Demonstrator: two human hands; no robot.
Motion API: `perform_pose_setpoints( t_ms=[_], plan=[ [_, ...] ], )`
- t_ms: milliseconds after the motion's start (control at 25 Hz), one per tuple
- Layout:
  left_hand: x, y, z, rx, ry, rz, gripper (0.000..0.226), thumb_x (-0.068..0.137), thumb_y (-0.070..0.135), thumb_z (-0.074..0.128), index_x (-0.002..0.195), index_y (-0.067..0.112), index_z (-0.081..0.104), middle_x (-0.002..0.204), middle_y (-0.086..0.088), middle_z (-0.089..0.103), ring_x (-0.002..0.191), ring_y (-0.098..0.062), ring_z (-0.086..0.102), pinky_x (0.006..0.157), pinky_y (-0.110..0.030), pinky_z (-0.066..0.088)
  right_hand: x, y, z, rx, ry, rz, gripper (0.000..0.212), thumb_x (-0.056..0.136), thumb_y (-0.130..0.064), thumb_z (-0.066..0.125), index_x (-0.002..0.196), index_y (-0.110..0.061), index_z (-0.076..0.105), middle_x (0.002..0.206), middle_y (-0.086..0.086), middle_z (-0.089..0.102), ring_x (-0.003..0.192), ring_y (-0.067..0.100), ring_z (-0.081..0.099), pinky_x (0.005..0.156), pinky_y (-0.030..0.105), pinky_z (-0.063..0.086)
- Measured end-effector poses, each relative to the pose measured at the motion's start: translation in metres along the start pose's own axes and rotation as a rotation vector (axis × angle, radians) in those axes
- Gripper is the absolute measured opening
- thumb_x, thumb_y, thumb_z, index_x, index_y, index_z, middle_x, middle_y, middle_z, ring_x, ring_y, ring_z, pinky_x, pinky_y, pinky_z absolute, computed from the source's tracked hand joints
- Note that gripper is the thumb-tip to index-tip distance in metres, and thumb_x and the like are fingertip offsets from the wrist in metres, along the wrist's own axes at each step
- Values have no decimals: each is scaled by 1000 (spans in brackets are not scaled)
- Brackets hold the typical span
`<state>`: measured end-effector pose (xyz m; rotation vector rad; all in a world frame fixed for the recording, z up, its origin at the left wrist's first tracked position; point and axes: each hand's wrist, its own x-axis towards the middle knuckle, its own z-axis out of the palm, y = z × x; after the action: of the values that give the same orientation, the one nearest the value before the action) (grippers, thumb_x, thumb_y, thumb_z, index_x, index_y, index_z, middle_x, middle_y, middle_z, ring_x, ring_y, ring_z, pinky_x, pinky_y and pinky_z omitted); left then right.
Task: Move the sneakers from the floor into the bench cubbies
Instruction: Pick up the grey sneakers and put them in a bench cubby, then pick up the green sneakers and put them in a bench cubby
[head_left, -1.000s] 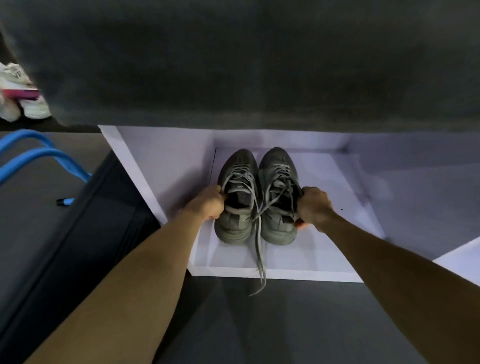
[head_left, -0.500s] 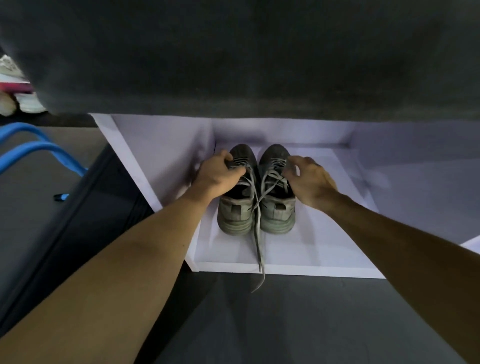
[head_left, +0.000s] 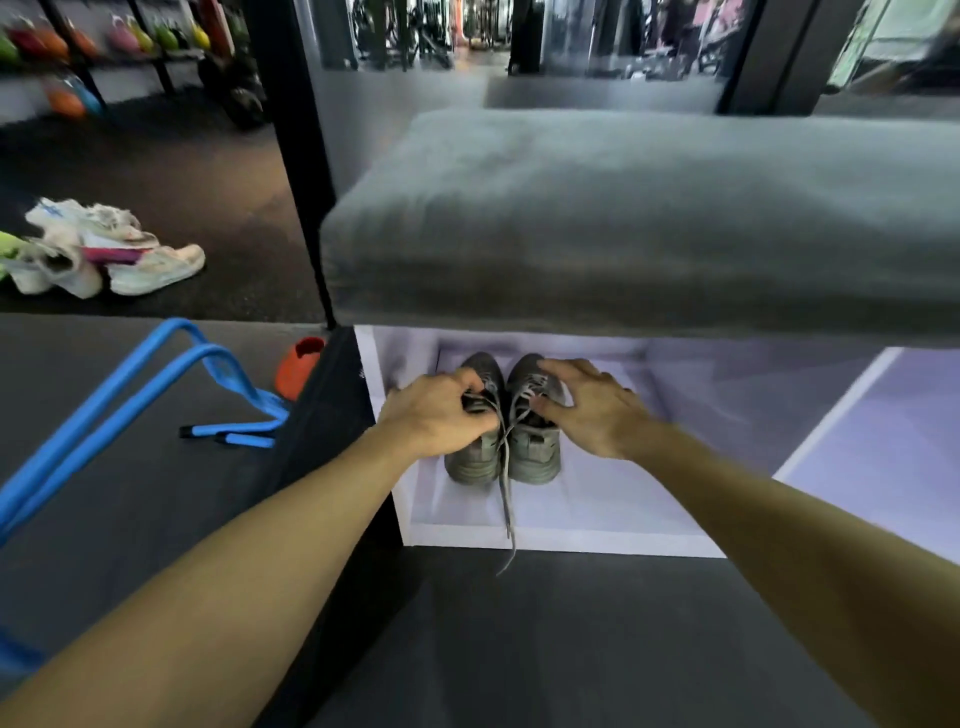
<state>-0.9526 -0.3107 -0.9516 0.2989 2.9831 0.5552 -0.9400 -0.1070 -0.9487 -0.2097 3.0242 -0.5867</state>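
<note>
The left hand (head_left: 441, 415) is curling its fingers over the laces and collar of the left grey sneaker (head_left: 475, 457), apparently pinching them, while the right hand (head_left: 592, 410) is lying with fingers spread and nearly straight on top of the right grey sneaker (head_left: 537, 457), pressing rather than gripping. Both shoes are sitting side by side, touching, on the floor of the white cubby (head_left: 597, 519) under the grey bench cushion (head_left: 623, 223), their long axes running from 6 o'clock at the heels to 12 o'clock at the toes, straight away from the wrists. A loose lace (head_left: 506, 525) is trailing toward 6 o'clock over the cubby's front lip. Further out, at 10 o'clock and well apart, white sneakers (head_left: 109, 254) are waiting on the dark floor; the left hand is lying nearer to them, so the next reach probably belongs to it.
</note>
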Motion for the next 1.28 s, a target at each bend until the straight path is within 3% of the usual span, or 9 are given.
perform_pose_setpoints(
  t_ms=[200, 320, 440, 600, 760, 960, 1280],
  plan=[
    [-72, 28, -64, 46, 110, 91, 51, 76, 59, 58, 122, 37, 50, 123, 3, 58, 108, -24, 56, 86, -37, 47, -66, -50, -64, 20, -47, -52, 58, 92, -49, 49, 143, -23, 36, 146, 6, 39, 130, 29, 42, 108, 39, 34],
    [-110, 49, -106, 61, 139, 134, 49, 72, 62, 57, 114, 39, 53, 116, 3, 61, 100, -22, 58, 81, -36, 50, -105, -80, -104, -24, -57, -98, 49, 90, -42, 56, 132, -16, 49, 133, 10, 54, 119, 27, 52, 98, 33, 40],
    [-137, 80, -165, 90, 210, 166, 44, 70, 64, 58, 108, 40, 58, 110, 5, 63, 97, -20, 60, 83, -36, 50, -130, -108, -162, -25, 36, -147, 42, 88, -38, 61, 124, -16, 56, 122, 9, 62, 111, 25, 57, 94, 32, 43],
    [-148, 122, -263, 93, 346, 189, 49, 68, 69, 56, 107, 40, 57, 114, 2, 61, 100, -22, 58, 88, -40, 50, -140, -141, -259, -46, 186, -203, 44, 89, -40, 59, 127, -19, 53, 127, 7, 57, 115, 25, 54, 96, 31, 39],
    [-171, 160, -379, 90, 387, 216, 55, 68, 68, 55, 114, 39, 53, 120, 4, 59, 106, -20, 55, 89, -42, 48, -154, -191, -376, -74, 209, -230, 48, 90, -42, 55, 132, -21, 47, 132, 6, 51, 118, 26, 50, 97, 36, 39],
    [-251, 239, -583, 56, 440, 257, 63, 74, 61, 63, 128, 32, 47, 129, 1, 54, 111, -22, 54, 92, -43, 47, -216, -298, -578, -68, 267, -273, 50, 91, -42, 55, 137, -26, 42, 137, 7, 44, 122, 27, 48, 102, 39, 38],
    [-407, 333, -841, 95, 557, 311, 57, 77, 62, 60, 125, 35, 49, 129, 1, 54, 113, -22, 52, 90, -39, 43, -358, -454, -822, -46, 376, -351, 50, 92, -43, 54, 138, -28, 42, 141, 5, 44, 118, 21, 51, 90, 27, 35]
  ],
)
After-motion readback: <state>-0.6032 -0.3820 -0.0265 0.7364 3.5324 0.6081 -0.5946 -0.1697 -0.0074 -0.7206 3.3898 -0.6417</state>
